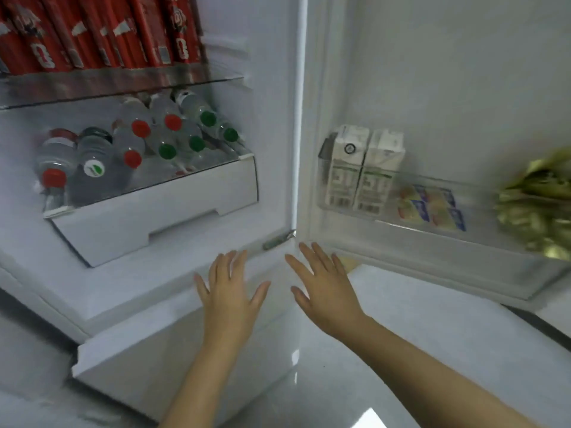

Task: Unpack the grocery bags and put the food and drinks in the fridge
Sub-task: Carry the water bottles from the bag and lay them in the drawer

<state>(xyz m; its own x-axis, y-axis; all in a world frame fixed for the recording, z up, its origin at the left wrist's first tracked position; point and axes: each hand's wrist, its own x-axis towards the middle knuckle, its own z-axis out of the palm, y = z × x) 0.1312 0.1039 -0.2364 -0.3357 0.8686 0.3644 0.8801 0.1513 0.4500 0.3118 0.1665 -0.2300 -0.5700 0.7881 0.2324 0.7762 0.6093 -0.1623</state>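
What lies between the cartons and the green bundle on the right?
Small yellow-and-blue packs, in the door shelf, beside the cartons; seen in the head view. The bundle is blurred.

Only thing I can actually read is a big white "0" on the red packs point(92, 35) above the bottle drawer point(160, 208). The cartons point(361, 171) right of the drawer show barcodes, but their print is blurred.

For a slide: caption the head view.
Left hand and right hand, open, before a fridge: water bottles inside, cartons in door shelf.
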